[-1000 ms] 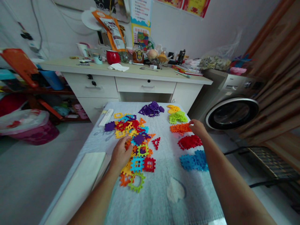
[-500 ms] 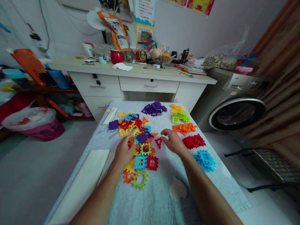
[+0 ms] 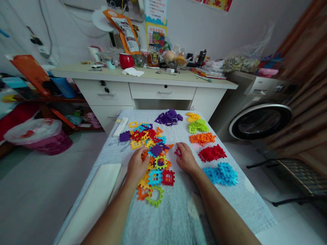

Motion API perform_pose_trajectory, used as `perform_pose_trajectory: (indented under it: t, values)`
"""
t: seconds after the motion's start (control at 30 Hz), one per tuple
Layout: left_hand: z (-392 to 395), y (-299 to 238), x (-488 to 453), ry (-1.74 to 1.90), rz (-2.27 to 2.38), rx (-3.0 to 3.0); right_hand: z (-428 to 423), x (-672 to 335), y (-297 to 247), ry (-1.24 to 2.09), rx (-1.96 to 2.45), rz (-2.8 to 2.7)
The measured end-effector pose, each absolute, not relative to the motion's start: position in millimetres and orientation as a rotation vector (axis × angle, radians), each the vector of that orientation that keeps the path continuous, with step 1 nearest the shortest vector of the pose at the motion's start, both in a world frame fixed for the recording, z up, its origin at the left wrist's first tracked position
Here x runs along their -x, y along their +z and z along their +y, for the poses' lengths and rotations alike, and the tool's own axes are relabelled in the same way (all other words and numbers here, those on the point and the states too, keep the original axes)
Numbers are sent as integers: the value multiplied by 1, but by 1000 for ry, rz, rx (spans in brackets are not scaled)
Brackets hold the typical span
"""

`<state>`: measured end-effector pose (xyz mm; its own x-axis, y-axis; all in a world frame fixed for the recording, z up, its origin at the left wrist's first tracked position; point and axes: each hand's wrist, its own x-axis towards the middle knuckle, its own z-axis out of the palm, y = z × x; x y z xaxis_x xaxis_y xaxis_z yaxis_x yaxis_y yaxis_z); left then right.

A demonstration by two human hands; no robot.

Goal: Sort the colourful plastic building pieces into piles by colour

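A mixed heap of plastic interlocking building pieces (image 3: 157, 149) lies on the cloth-covered table, in purple, red, yellow, blue, green and orange. My left hand (image 3: 138, 165) rests at the heap's left side, fingers curved and thumb apart, with no piece visible in its grasp. To the right of the heap, my right hand (image 3: 187, 158) has its fingers and thumb closed around a small red triangular piece (image 3: 178, 152), partly hidden by the fingers. Nearest me lie a green square piece (image 3: 154, 203), a blue window piece (image 3: 155, 177) and a red window piece (image 3: 168, 177).
Single-colour piles line the table's right side: yellow (image 3: 192, 117), green (image 3: 198, 126), orange (image 3: 202, 139), red (image 3: 212, 153) and blue (image 3: 224, 174). A purple pile (image 3: 169, 117) sits at the far edge. A white board (image 3: 93, 200) lies along the left; a washing machine (image 3: 259, 105) stands beyond.
My right hand has closed on the red triangular piece, which lay before its open fingertips. My left hand stays beside the heap, and the view has shifted slightly.
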<state>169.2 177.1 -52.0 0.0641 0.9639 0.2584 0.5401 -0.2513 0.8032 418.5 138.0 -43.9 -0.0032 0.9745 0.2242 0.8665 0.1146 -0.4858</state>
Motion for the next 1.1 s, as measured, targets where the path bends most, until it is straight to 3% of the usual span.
perform_pose_trajectory:
  t: [0.27,0.6,0.83,1.1]
  values:
    - [175,-49,-170,1060,1515,-1839,136,-419,-32,223,1934,-1877]
    - [180,-55,-170,1051,1529,-1856,141,-423,-30,412,1884,-1684]
    - [179,-55,-170,1056,1520,-1875,139,-420,-26,104,2038,-1768]
    - [181,-61,-168,1053,1526,-1893,138,-417,-20,138,2169,-1852]
